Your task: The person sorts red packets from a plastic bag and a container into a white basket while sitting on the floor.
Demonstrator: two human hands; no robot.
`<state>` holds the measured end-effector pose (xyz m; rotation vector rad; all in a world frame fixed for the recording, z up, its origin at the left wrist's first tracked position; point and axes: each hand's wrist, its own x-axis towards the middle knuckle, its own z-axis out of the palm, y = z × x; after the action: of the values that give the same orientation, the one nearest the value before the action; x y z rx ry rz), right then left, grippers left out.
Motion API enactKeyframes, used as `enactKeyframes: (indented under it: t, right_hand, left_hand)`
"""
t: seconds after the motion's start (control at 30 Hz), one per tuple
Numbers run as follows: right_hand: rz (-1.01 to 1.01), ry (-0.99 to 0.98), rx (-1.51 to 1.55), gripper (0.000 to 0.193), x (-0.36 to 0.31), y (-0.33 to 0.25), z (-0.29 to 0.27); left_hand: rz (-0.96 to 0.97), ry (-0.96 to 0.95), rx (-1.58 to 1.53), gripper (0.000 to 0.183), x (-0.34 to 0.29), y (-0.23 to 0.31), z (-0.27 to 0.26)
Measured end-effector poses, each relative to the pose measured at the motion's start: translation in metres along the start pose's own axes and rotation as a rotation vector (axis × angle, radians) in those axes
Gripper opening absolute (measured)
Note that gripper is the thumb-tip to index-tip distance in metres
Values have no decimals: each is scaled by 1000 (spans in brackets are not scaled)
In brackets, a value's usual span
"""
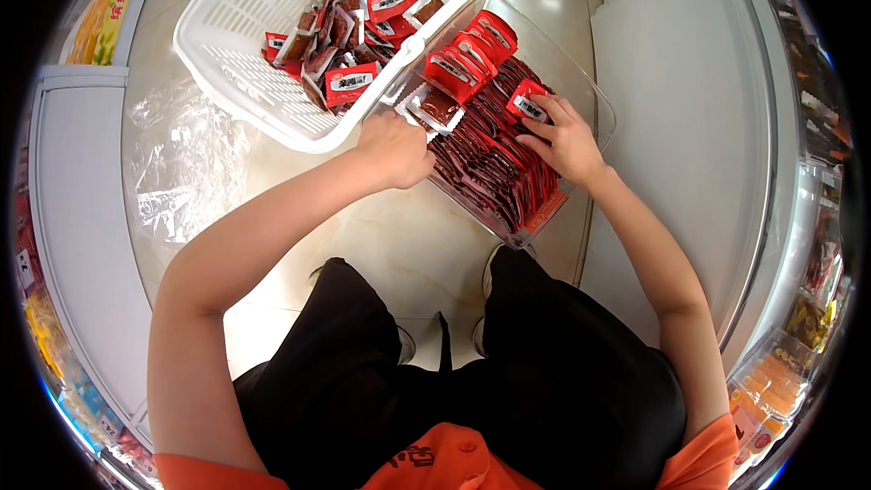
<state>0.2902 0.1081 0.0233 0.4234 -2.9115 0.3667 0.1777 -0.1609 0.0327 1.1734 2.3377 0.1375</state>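
A clear plastic bin (pixel 522 243) stands in front of me, with small red snack packets (pixel 494 159) packed on edge in rows. My left hand (pixel 396 149) is closed at the bin's left side, its fingertips against a packet (pixel 437 109) whose see-through face shows brown food. Its fingers are partly hidden, but they seem to grip that packet's edge. Over the bin's right side, my right hand (pixel 566 138) pinches a red packet (pixel 529 101) between thumb and fingers, printed face up. Beyond the hands, more red packets (pixel 472 56) lean in a row at the bin's far end.
A white slotted basket (pixel 231 95) with a heap of loose packets stands at the far left, touching the bin. Crumpled clear plastic wrap (pixel 186 163) lies on the tiled floor. White cabinets (pixel 86 191) flank me on the left and right, and stocked shelves (pixel 812 263) line the right edge.
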Motion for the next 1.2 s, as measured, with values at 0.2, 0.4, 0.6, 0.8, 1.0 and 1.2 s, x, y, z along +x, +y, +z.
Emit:
enactKeyframes:
  t: [0.2, 0.4, 0.6, 0.8, 1.0, 1.2]
  right_hand:
    - [398, 152, 144, 21, -10, -1, 15]
    - [517, -61, 114, 15, 12, 3, -1]
    - [282, -303, 13, 29, 35, 3, -3]
    - [291, -568, -223, 31, 48, 12, -22]
    - [421, -478, 175, 14, 62, -10, -47]
    - [683, -192, 738, 15, 58, -45, 15]
  left_hand:
    - [5, 11, -14, 33, 3, 5, -2]
    - [98, 102, -38, 31, -1, -2, 6]
    - [28, -122, 46, 30, 4, 4, -6]
    - [118, 132, -53, 45, -4, 0, -2]
    - [218, 286, -140, 67, 4, -8, 4]
    - [121, 288, -234, 67, 16, -10, 0]
